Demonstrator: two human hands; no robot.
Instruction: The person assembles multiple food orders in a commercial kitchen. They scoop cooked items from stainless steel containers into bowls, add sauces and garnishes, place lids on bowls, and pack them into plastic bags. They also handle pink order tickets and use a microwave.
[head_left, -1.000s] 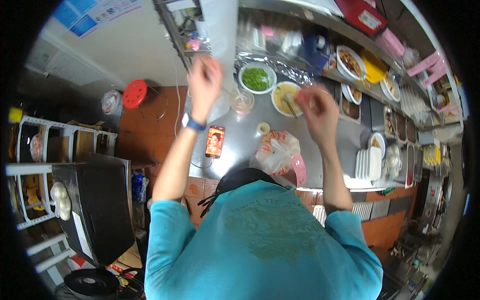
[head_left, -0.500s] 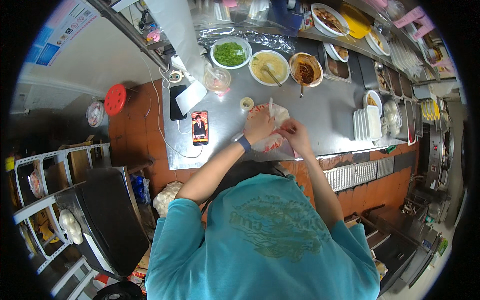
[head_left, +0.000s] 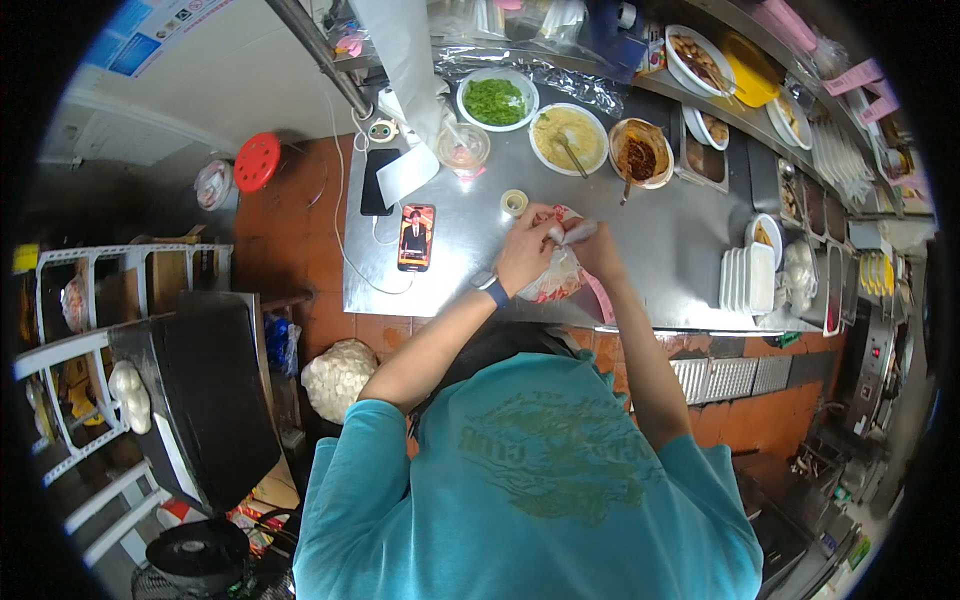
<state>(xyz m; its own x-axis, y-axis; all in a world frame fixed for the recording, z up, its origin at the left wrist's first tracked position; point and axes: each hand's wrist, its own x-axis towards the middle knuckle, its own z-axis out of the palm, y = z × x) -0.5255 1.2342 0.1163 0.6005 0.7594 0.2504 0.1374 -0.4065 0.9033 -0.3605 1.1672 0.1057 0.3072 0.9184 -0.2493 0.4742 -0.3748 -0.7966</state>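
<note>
A white plastic bag with red print (head_left: 556,280) sits on the steel table in front of me, its top gathered into twisted ends. My left hand (head_left: 526,246) is closed on one end of the gathered top. My right hand (head_left: 600,252) pinches the other end, the two hands close together over the bag. What lies inside the bag cannot be made out. A pink paper strip (head_left: 600,298) hangs from the bag's right side near the table edge. Just beyond my left hand stands a roll of tape (head_left: 514,203).
Bowls of chopped greens (head_left: 492,102), yellow paste (head_left: 568,138) and dark red sauce (head_left: 641,155) line the back. Two phones lie at the left, one lit (head_left: 416,238), with a cable. Stacked white containers (head_left: 747,280) stand right. A red stool (head_left: 257,162) is off the table's left.
My hands have drawn the bag's top upward and together into twisted ends. The whole view has shifted slightly, with the tabletop things now further right.
</note>
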